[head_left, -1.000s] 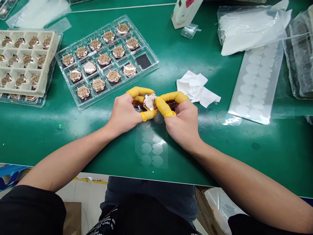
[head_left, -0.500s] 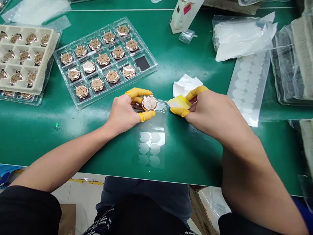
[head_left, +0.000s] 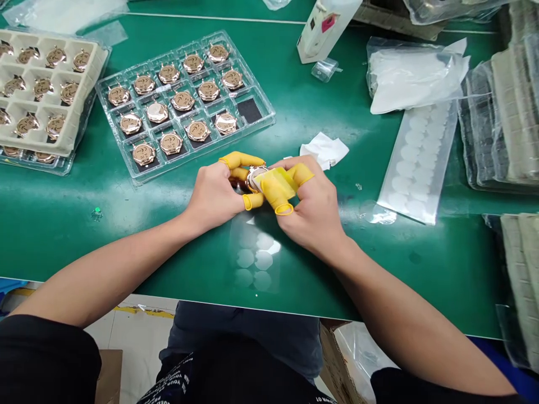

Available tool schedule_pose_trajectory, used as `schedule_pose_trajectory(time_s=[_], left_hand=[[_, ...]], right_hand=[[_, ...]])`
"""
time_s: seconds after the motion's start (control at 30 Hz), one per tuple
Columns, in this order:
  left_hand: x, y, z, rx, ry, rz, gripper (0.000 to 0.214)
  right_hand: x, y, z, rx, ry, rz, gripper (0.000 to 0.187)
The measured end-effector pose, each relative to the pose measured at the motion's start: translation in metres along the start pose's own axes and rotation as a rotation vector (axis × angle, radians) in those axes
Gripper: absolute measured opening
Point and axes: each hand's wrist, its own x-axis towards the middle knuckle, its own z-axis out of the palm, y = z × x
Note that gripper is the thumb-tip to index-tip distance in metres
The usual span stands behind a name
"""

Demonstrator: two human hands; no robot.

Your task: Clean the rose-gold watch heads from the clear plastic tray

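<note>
My left hand (head_left: 217, 193), with yellow finger cots, is closed round a rose-gold watch case (head_left: 254, 175) held just above the green table. My right hand (head_left: 311, 205), also in yellow cots, pinches a small pale yellow piece (head_left: 275, 178) and presses it against the case's face. Under my hands lies a clear film sheet with round stickers (head_left: 255, 261). A clear tray (head_left: 261, 120) of several watch cases sits beyond my left hand, with one empty black cell at its right.
A cream tray (head_left: 63, 143) of more cases stands at the far left. A crumpled white cloth (head_left: 324, 148) lies beyond my right hand. A long sticker strip (head_left: 416, 163), plastic bags (head_left: 415, 76), stacked trays (head_left: 501, 129) and a white box (head_left: 324, 28) fill the right and back.
My right hand went right toward the white cloth, took up the pale yellow piece, then came back to the watch case. My left hand held the case still.
</note>
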Motion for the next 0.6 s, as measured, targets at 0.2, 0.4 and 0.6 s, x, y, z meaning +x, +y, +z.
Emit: schedule_pose_trajectory(time_s=[0.2,0.4,0.6], left_hand=[[-0.002,0.002,0.001,0.005,0.019,-0.007,0.047],[-0.004,0.000,0.001,0.013,0.011,-0.002,0.049],[-0.003,-0.002,0.000,0.004,0.003,-0.002,0.050]], right_hand=[[-0.002,-0.001,0.005,-0.072,0.020,0.004,0.005],[-0.006,-0.001,0.010,-0.113,0.080,0.046,0.013],[-0.010,0.007,0.016,-0.159,0.163,0.034,0.014]])
